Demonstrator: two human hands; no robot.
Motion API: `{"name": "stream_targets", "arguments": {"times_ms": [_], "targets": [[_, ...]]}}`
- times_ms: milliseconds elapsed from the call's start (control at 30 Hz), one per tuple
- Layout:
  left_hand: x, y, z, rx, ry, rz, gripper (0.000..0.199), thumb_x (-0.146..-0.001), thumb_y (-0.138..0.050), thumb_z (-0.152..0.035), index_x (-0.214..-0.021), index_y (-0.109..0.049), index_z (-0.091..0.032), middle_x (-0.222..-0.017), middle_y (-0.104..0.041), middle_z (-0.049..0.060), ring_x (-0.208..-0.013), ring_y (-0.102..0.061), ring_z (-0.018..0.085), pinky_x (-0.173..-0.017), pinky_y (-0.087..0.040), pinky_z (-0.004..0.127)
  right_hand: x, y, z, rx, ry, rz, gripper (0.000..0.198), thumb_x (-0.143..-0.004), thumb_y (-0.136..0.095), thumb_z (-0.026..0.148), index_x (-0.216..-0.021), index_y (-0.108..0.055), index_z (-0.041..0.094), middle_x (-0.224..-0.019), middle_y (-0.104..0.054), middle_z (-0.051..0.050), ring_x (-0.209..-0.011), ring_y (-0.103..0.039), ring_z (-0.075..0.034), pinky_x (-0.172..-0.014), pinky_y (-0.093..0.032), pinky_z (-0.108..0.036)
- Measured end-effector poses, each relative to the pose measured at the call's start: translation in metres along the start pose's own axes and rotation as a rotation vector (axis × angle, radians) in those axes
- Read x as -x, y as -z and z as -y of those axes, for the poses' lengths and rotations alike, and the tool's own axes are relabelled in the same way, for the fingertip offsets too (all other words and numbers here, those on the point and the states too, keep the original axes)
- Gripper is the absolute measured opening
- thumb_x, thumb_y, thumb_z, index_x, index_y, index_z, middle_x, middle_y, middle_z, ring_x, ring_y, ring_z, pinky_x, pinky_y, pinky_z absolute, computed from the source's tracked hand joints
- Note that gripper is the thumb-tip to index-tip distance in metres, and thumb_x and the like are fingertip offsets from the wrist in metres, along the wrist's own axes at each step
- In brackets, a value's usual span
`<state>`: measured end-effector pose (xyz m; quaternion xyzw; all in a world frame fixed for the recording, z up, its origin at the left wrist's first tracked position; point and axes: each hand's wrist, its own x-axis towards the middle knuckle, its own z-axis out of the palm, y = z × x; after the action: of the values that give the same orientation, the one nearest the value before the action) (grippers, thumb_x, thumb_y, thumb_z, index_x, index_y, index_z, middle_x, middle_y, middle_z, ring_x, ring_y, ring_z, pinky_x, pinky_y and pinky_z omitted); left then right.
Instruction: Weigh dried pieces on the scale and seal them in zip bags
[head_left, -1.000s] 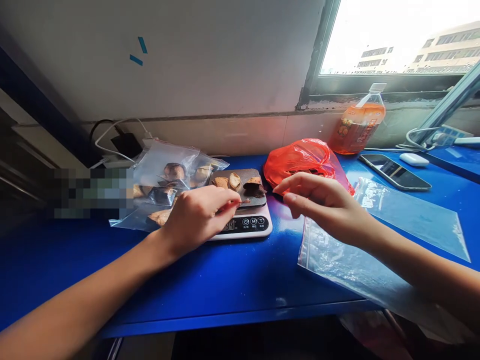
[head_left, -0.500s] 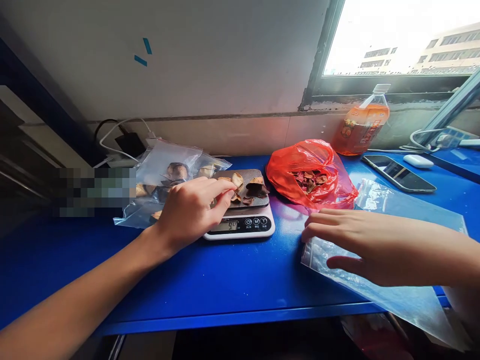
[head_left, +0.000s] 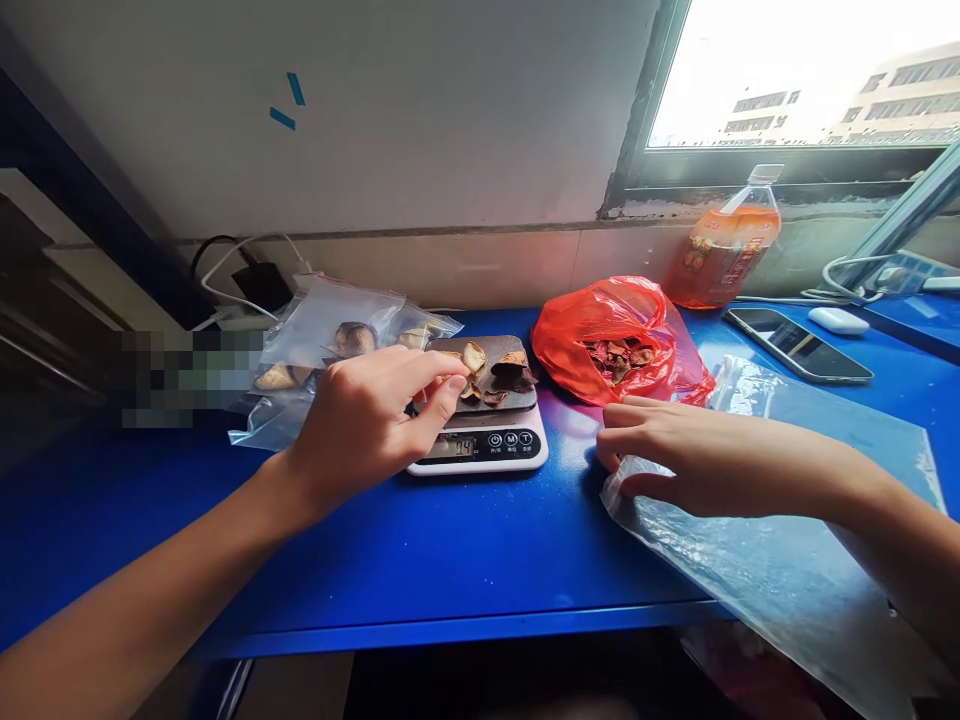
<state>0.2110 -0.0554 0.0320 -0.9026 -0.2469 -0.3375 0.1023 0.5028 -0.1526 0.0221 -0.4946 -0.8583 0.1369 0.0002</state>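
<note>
My left hand [head_left: 375, 408] is closed in a pinch over the kitchen scale [head_left: 480, 462]. Its fingertips are against a pale dried slice [head_left: 474, 357]; what lies between them is hidden. More dark-skinned dried slices [head_left: 513, 372] rest on the scale's dark plate, and the display reads about 94 or 9.4. My right hand [head_left: 675, 452] has its fingers curled over the left edge of a flat clear zip bag [head_left: 757, 560], thumb at the corner. Just beyond it, a red plastic bag [head_left: 562, 330] gapes over dried, curled pieces [head_left: 616, 360].
Behind my left hand lies a clear bag [head_left: 307, 310] holding dried slices. A bottle of orange drink [head_left: 726, 255] stands by the window; a phone [head_left: 799, 345] and a white earbud case [head_left: 838, 320] lie to its right. Cables run along the wall behind the blue table [head_left: 480, 560].
My right hand has moved slightly back and left, its thumb closing toward the fingers at the zip bag's corner, and the bag shifted with it. My left hand stays almost in place.
</note>
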Motion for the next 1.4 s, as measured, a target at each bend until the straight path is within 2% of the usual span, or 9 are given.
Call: {"name": "stream_targets", "arguments": {"times_ms": [233, 433, 633, 733, 967, 1167, 1400], "targets": [[0.000, 0.000, 0.001, 0.001, -0.022, 0.002, 0.016, -0.097, -0.050, -0.025, -0.094, -0.065, -0.023, -0.087, -0.076, 0.003, -0.076, -0.071, 0.021, -0.067, -0.054, 0.038, -0.003, -0.003, 0.000, 0.022, 0.003, -0.004, 0.010, -0.091, -0.057, 0.023, -0.097, -0.065, 0.022, -0.103, -0.063, -0.007, -0.092, -0.062, -0.023, -0.077, -0.050, -0.036], [-0.001, 0.000, 0.001, -0.003, -0.019, 0.006, 0.016, -0.097, -0.050, -0.025, -0.094, -0.066, -0.024, -0.089, -0.077, 0.003, -0.078, -0.072, 0.021, -0.071, -0.054, 0.038, -0.005, -0.004, 0.001, 0.028, -0.006, -0.027, 0.005, -0.091, -0.058, 0.022, -0.093, -0.062, 0.020, -0.096, -0.064, -0.005, -0.084, -0.061, -0.020, -0.072, -0.049, -0.034], [-0.002, 0.000, 0.001, -0.003, 0.006, 0.057, 0.021, -0.097, -0.049, -0.028, -0.094, -0.069, -0.021, -0.091, -0.077, 0.004, -0.083, -0.072, 0.023, -0.078, -0.054, 0.037, -0.007, -0.002, 0.003, 0.018, -0.031, 0.004, 0.010, -0.091, -0.056, 0.020, -0.098, -0.064, 0.020, -0.098, -0.064, -0.005, -0.086, -0.061, -0.021, -0.074, -0.049, -0.035], [-0.002, -0.002, 0.003, -0.020, 0.043, 0.139, 0.024, -0.097, -0.048, -0.027, -0.097, -0.071, -0.020, -0.095, -0.077, 0.004, -0.089, -0.071, 0.023, -0.082, -0.053, 0.035, -0.007, -0.001, 0.004, 0.020, -0.031, 0.026, 0.011, -0.092, -0.054, 0.022, -0.098, -0.063, 0.020, -0.099, -0.063, -0.005, -0.087, -0.061, -0.021, -0.075, -0.050, -0.036], [-0.001, -0.012, 0.006, -0.090, 0.028, 0.277, 0.014, -0.090, -0.060, -0.024, -0.097, -0.072, -0.019, -0.091, -0.073, 0.005, -0.085, -0.068, 0.024, -0.071, -0.050, 0.034, -0.005, -0.003, 0.004, 0.016, -0.032, 0.018, 0.011, -0.093, -0.054, 0.023, -0.099, -0.062, 0.020, -0.100, -0.062, -0.004, -0.088, -0.060, -0.021, -0.076, -0.049, -0.036], [-0.002, -0.015, 0.003, -0.112, 0.085, 0.290, 0.013, -0.088, -0.065, -0.022, -0.098, -0.072, -0.019, -0.089, -0.073, 0.003, -0.081, -0.068, 0.024, -0.068, -0.048, 0.034, -0.006, -0.003, 0.003, 0.008, -0.034, 0.012, 0.011, -0.092, -0.054, 0.022, -0.100, -0.062, 0.022, -0.099, -0.063, -0.004, -0.088, -0.060, -0.021, -0.075, -0.049, -0.036], [-0.003, -0.017, -0.001, -0.121, 0.108, 0.286, 0.012, -0.090, -0.060, -0.020, -0.085, -0.070, -0.019, -0.087, -0.074, 0.002, -0.080, -0.068, 0.022, -0.069, -0.046, 0.033, -0.007, -0.003, 0.004, -0.008, -0.049, 0.012, 0.012, -0.091, -0.058, 0.023, -0.101, -0.063, 0.022, -0.100, -0.064, -0.004, -0.088, -0.060, -0.021, -0.076, -0.049, -0.036]]}}
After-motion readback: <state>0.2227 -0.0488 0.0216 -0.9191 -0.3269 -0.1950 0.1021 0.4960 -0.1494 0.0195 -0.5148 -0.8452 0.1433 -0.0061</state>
